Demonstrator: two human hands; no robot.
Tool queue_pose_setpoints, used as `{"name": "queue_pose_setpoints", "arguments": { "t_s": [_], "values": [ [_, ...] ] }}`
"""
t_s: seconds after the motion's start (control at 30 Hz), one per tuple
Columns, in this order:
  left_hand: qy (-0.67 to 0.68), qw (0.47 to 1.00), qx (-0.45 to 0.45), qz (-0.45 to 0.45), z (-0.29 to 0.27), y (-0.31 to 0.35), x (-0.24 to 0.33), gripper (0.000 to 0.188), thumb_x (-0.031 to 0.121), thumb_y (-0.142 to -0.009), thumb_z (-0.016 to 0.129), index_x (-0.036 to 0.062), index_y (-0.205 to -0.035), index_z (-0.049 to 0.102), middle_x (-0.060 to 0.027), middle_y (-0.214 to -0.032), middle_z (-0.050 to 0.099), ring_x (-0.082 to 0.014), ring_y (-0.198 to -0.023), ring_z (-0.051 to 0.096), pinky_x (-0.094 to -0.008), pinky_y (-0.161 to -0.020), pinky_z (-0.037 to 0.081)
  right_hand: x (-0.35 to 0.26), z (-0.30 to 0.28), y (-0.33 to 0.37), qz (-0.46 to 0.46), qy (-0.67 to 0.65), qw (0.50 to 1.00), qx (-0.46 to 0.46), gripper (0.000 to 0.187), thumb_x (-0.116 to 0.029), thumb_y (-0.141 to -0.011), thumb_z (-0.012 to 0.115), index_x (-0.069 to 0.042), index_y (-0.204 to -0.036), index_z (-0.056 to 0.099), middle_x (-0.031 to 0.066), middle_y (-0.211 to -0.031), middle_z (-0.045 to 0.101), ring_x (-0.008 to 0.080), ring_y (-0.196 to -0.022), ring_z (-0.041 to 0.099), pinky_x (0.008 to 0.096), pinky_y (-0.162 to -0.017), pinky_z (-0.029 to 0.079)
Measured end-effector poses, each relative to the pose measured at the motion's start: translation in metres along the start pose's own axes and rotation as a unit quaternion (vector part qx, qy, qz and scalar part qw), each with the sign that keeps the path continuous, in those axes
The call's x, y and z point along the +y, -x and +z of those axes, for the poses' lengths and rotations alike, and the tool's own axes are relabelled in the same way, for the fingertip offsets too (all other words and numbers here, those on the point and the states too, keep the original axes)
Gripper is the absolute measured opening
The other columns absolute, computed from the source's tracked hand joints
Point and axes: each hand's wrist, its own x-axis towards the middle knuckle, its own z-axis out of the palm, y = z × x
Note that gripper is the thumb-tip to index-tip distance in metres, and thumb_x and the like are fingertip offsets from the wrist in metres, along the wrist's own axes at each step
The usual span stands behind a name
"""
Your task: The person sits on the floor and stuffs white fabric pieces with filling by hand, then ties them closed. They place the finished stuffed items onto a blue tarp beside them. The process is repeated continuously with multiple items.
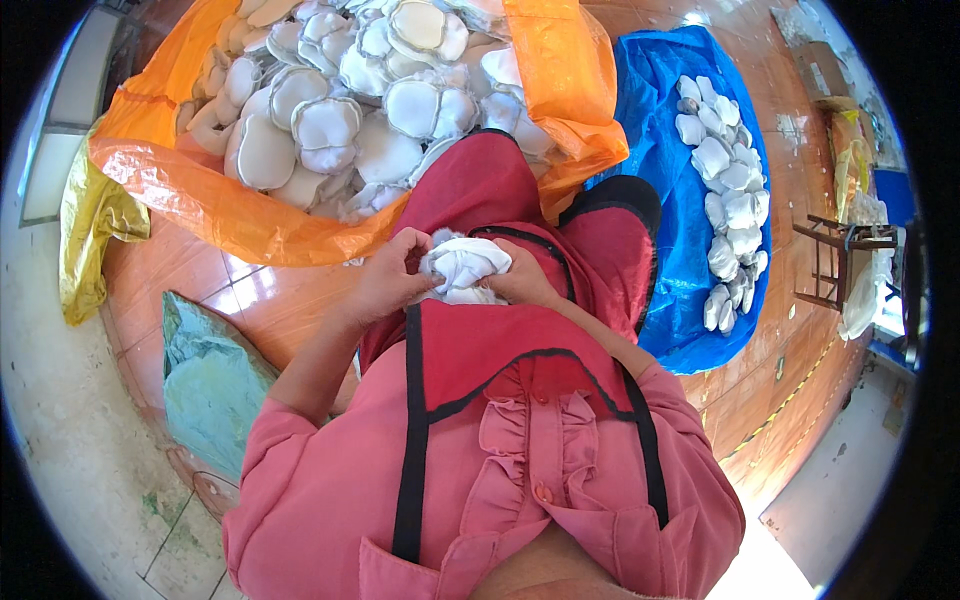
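Observation:
Above my lap, a bunched white padded cloth piece (466, 262) is held between my two hands. My left hand (398, 268) pinches its left side, with a bit of grey fluff showing by the fingertips. On the other side, my right hand (524, 274) grips the right edge, its fingers partly hidden by the cloth. Straight ahead of my knees, a large orange sack (200, 215) lies opened wide, heaped with white rounded padded pieces (328, 122) that have fuzzy edges.
Right of my knees, a blue sheet (650, 120) carries a long pile of smaller white padded pieces (738, 178). A wooden stool (845, 240) stands far right. At left lie a yellow bag (90, 230) and a green sack (215, 375) on the tiled floor (150, 280).

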Motion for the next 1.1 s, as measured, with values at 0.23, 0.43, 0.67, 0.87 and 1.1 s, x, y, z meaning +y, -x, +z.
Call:
{"name": "queue_pose_setpoints", "arguments": {
  "t_s": [0.23, 0.43, 0.67, 0.87, 1.1],
  "values": [
    [-0.197, 0.947, 0.180, 0.177, 0.026, -0.019, -0.030, 0.038, -0.001, -0.065, 0.075, 0.0061, -0.090, 0.047, -0.0061, -0.082, 0.048, -0.0180, -0.074, 0.050, -0.0306, -0.065, 0.043, 0.012, -0.008, -0.010, -0.033, 0.124, 0.992, 0.013, 0.037, -0.004, -0.071, 0.073, -0.005, -0.106, 0.062, 0.0020, -0.098, 0.065, 0.0154, -0.090, 0.060, 0.0294, -0.082, 0.048],
    [-0.190, 0.913, 0.280, 0.226, 0.030, -0.029, -0.037, 0.034, -0.005, -0.061, 0.071, 0.0057, -0.082, 0.046, -0.0076, -0.076, 0.046, -0.0226, -0.068, 0.047, -0.0326, -0.061, 0.041, -0.027, -0.003, 0.002, -0.047, -0.042, 0.997, -0.032, 0.038, -0.014, -0.085, 0.068, -0.003, -0.120, 0.058, 0.0026, -0.115, 0.056, 0.0149, -0.110, 0.052, 0.0293, -0.095, 0.041],
    [-0.179, 0.886, 0.302, 0.304, 0.039, -0.033, -0.027, 0.027, -0.008, -0.062, 0.067, 0.0042, -0.080, 0.051, -0.0084, -0.075, 0.048, -0.0234, -0.067, 0.049, -0.0321, -0.060, 0.040, -0.010, -0.020, 0.000, -0.001, -0.134, 0.986, -0.099, 0.034, -0.026, -0.099, 0.053, -0.002, -0.121, 0.060, 0.0033, -0.124, 0.053, 0.0145, -0.114, 0.049, 0.0293, -0.100, 0.037],
    [-0.234, 0.872, 0.320, 0.286, 0.033, -0.037, -0.035, 0.019, -0.007, -0.064, 0.061, 0.0027, -0.075, 0.048, -0.0118, -0.072, 0.047, -0.0278, -0.066, 0.048, -0.0350, -0.058, 0.039, -0.028, -0.016, -0.004, -0.004, -0.052, 0.992, -0.112, 0.021, -0.020, -0.089, 0.067, -0.005, -0.104, 0.067, 0.0052, -0.121, 0.055, 0.0132, -0.112, 0.051, 0.0291, -0.098, 0.039],
    [-0.250, 0.879, 0.318, 0.250, 0.033, -0.035, -0.036, 0.018, -0.006, -0.066, 0.060, 0.0024, -0.071, 0.046, -0.0122, -0.070, 0.045, -0.0294, -0.065, 0.046, -0.0373, -0.057, 0.037, -0.051, -0.002, -0.015, -0.035, 0.157, 0.983, -0.086, 0.032, -0.014, -0.075, 0.078, -0.005, -0.101, 0.061, 0.0008, -0.094, 0.059, 0.0120, -0.091, 0.055, 0.0263, -0.086, 0.044]
  ]
}}
